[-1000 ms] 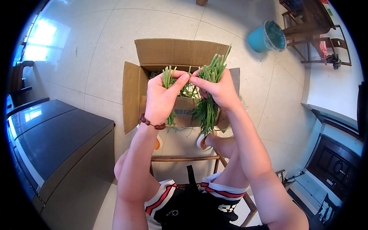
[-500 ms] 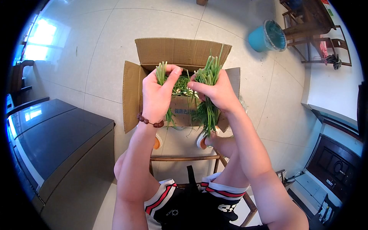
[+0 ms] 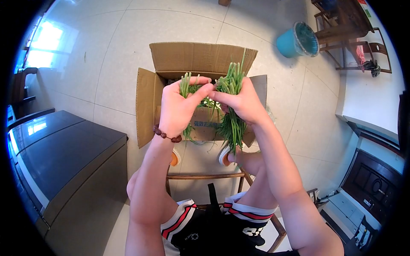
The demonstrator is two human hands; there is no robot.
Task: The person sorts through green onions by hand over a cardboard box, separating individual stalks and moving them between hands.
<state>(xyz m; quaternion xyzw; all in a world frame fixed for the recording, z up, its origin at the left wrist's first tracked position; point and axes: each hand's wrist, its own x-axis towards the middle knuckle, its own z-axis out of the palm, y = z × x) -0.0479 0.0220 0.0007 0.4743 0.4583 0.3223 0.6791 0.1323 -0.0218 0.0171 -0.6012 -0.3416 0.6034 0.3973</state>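
Observation:
Over an open cardboard box (image 3: 200, 57), my left hand (image 3: 178, 104) is closed around a small bunch of green stalks (image 3: 185, 85), its thumb and forefinger reaching toward the other hand. My right hand (image 3: 242, 101) grips a thicker bunch of green stalks (image 3: 230, 81), whose leaves (image 3: 234, 132) hang down over the box's near side. The two thumbs are close together between the bunches. More loose greens (image 3: 208, 103) show inside the box, partly hidden by my hands.
A teal bucket with a clear liner (image 3: 289, 43) stands at the upper right beside wooden furniture (image 3: 341, 32). At the left is a dark glossy cabinet (image 3: 72, 145). My feet are just below the box, and a wooden bar (image 3: 205, 176) crosses in front of my legs.
My left hand has moved slightly right and down, bringing its thumb nearer my right hand. The thin stalk seen between my hands half a second ago no longer shows there.

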